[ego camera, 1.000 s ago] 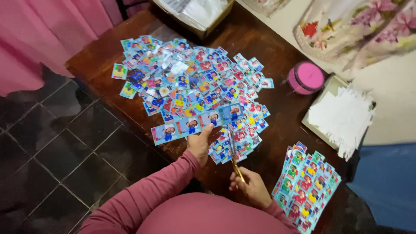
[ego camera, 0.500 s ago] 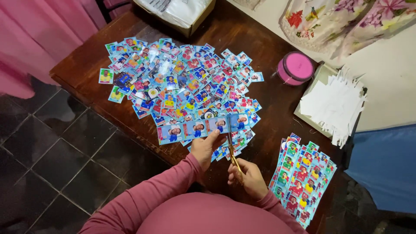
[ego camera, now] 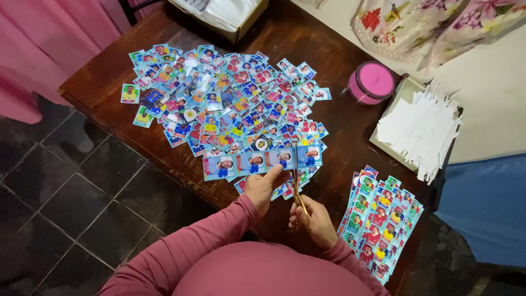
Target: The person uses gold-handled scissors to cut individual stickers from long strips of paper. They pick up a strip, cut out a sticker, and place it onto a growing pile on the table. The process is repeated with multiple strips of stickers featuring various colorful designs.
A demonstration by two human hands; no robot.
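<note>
head | left hand [ego camera: 262, 186] pinches sticker strip [ego camera: 262, 161] | right hand [ego camera: 315, 219] grips scissors [ego camera: 298, 189]

Dark wooden table [ego camera: 109, 71] on dark tiled floor [ego camera: 66, 192]; pink curtain [ego camera: 49, 38] left, pale wall [ego camera: 493, 93] right.

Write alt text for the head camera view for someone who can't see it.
Left hand holds a strip of colourful picture stickers while right hand cuts it with yellow-handled scissors, above a heap of cut stickers on a dark wooden table.
</note>
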